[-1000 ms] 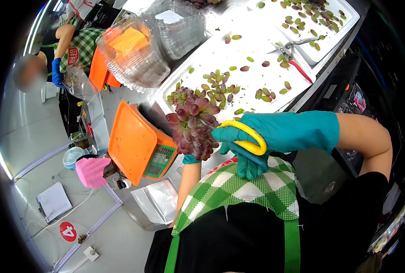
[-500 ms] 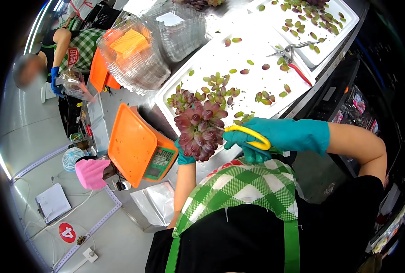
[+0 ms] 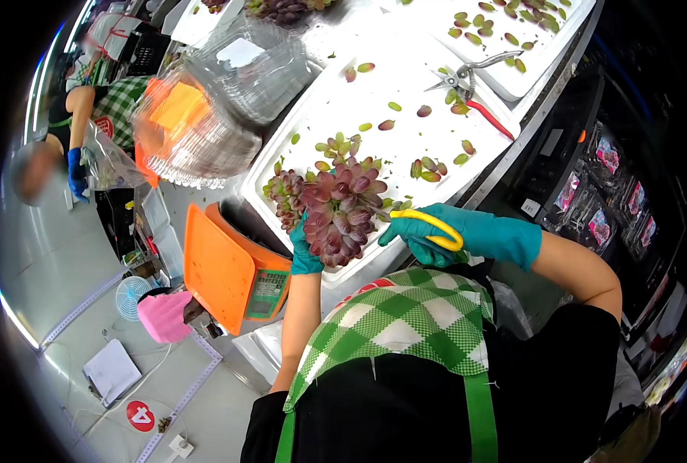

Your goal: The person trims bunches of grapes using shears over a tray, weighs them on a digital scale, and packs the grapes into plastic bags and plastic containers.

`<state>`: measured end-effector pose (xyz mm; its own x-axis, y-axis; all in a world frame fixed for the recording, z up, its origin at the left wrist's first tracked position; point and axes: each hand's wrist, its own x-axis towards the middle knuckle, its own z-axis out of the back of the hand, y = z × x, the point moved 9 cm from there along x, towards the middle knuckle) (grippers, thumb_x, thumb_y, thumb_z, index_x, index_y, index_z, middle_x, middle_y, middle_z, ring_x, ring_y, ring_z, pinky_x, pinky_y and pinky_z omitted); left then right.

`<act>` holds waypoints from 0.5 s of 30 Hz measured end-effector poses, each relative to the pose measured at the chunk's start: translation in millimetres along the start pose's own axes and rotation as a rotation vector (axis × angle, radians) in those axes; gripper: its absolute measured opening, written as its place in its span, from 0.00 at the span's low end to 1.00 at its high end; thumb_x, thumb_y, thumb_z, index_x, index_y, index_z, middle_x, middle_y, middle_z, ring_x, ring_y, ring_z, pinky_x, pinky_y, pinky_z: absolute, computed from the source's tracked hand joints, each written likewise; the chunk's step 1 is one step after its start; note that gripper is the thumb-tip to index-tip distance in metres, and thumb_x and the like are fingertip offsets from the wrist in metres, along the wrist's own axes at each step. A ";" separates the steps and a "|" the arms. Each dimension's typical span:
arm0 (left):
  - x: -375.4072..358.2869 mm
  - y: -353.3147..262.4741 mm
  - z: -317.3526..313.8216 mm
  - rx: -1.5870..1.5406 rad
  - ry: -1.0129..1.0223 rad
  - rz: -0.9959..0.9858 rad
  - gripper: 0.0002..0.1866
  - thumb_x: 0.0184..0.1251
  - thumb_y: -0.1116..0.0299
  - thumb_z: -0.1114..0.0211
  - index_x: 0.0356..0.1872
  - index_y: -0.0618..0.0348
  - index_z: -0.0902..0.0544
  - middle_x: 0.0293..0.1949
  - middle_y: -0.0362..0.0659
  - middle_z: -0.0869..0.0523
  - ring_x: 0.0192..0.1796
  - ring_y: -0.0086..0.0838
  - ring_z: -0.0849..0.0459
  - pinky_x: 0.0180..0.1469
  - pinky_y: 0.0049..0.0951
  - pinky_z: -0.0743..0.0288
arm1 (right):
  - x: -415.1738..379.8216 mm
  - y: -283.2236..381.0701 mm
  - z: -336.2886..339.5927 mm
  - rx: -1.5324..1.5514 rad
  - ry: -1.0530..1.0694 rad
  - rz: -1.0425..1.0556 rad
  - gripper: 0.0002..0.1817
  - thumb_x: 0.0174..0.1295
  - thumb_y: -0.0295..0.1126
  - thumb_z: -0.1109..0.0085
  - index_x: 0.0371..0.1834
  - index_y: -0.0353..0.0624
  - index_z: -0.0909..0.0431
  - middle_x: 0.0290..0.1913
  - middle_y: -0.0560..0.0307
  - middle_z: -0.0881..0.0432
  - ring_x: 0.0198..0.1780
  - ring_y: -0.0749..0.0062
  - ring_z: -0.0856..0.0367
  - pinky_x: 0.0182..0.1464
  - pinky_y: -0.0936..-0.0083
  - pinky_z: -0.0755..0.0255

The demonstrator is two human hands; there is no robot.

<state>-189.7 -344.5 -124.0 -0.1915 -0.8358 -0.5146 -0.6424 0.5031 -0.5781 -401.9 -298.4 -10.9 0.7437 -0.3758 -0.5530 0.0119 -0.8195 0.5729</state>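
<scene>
My left hand (image 3: pixel 305 248), in a teal glove, is closed on the left underside of a bunch of red-purple grapes (image 3: pixel 343 212). The bunch hangs over the near corner of a white tray (image 3: pixel 359 104) and hides part of my fingers. Gloved the same way, my right hand (image 3: pixel 445 235) grips yellow-handled scissors (image 3: pixel 440 224). Their tips point left and meet the right side of the bunch. Behind it, a smaller cluster (image 3: pixel 283 190) and greener grapes (image 3: pixel 335 147) lie in the tray.
Red-handled pruning shears (image 3: pixel 488 117) lie across the tray's far right. Loose grapes (image 3: pixel 430 167) are scattered about. An orange scale (image 3: pixel 224 266) stands left of the tray, below stacked clear plastic containers (image 3: pixel 200 127). A person (image 3: pixel 73 116) wearing blue gloves works at the far left.
The camera view has shifted, sliding the tray and containers leftward. More of my left hand shows beside the bunch. Both hands keep their hold, and the scissors stay at its right side.
</scene>
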 end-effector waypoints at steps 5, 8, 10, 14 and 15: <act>5.9 5.0 -3.4 0.032 -0.025 0.013 0.26 0.65 0.55 0.58 0.61 0.55 0.41 0.59 0.48 0.36 0.56 0.39 0.32 0.56 0.38 0.35 | -0.5 1.1 8.4 0.080 -0.012 0.023 0.24 0.63 0.48 0.57 0.48 0.39 0.27 0.17 0.65 0.30 0.16 0.86 0.35 0.16 0.90 0.42; 7.9 6.5 -4.7 0.037 -0.042 0.025 0.25 0.66 0.55 0.58 0.61 0.55 0.41 0.58 0.48 0.36 0.56 0.39 0.32 0.56 0.38 0.34 | 3.0 -1.6 15.1 0.106 -0.036 -0.021 0.23 0.63 0.48 0.56 0.47 0.39 0.27 0.17 0.64 0.31 0.15 0.86 0.34 0.17 0.90 0.41; 10.2 7.9 -6.2 0.036 -0.022 0.034 0.25 0.66 0.56 0.58 0.61 0.55 0.41 0.58 0.48 0.35 0.55 0.39 0.32 0.56 0.38 0.34 | 2.7 -3.3 14.9 0.133 -0.027 -0.028 0.23 0.62 0.48 0.55 0.47 0.39 0.27 0.16 0.64 0.31 0.15 0.85 0.33 0.17 0.90 0.39; 7.2 7.0 -27.7 -0.007 0.256 0.051 0.24 0.66 0.56 0.58 0.60 0.56 0.41 0.58 0.49 0.36 0.56 0.40 0.33 0.56 0.38 0.34 | 7.4 -5.6 15.8 0.139 -0.016 0.013 0.24 0.61 0.51 0.55 0.46 0.40 0.26 0.15 0.64 0.31 0.16 0.85 0.31 0.19 0.89 0.35; 6.8 7.7 -32.9 -0.054 0.290 0.064 0.24 0.66 0.56 0.59 0.60 0.55 0.41 0.59 0.49 0.36 0.57 0.40 0.33 0.56 0.39 0.35 | 7.8 -5.6 16.2 0.143 -0.023 0.000 0.25 0.61 0.52 0.55 0.46 0.40 0.26 0.15 0.64 0.31 0.16 0.84 0.31 0.19 0.89 0.35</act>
<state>-220.4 -353.6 -111.1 -0.4318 -0.8343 -0.3428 -0.6591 0.5513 -0.5116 -407.0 -303.8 -28.3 0.7279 -0.3842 -0.5679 -0.0843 -0.8722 0.4819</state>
